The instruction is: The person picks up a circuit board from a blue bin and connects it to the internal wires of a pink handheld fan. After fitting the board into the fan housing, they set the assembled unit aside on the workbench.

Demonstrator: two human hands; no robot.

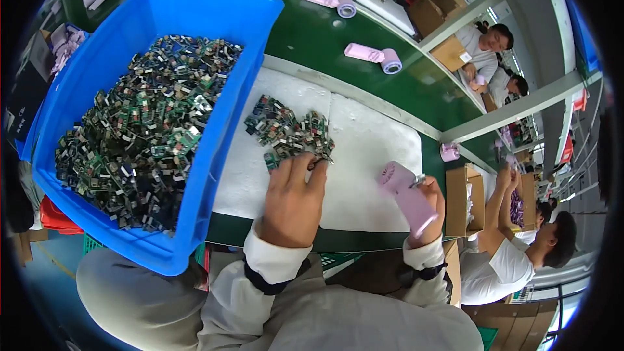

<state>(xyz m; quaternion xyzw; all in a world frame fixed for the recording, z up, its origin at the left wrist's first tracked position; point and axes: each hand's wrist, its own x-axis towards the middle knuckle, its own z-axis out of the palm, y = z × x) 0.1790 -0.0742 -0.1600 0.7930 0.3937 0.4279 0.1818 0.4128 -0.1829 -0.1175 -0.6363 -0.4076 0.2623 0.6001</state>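
Note:
My left hand (294, 195) rests palm down on the white foam mat (370, 156), its fingertips on the near edge of a small pile of green circuit boards (289, 131). Whether a board is pinched between the fingers is hidden. My right hand (432, 211) grips a pink handheld fan body (406, 195) by its handle, head tilted up and to the left, above the mat's right end.
A big blue bin (221, 175) heaped with circuit boards stands at my left. Several pink fan bodies (374, 57) lie on the green conveyor belt (312, 32) beyond the mat. Cardboard boxes (465, 201) sit to the right, where other people work along the line.

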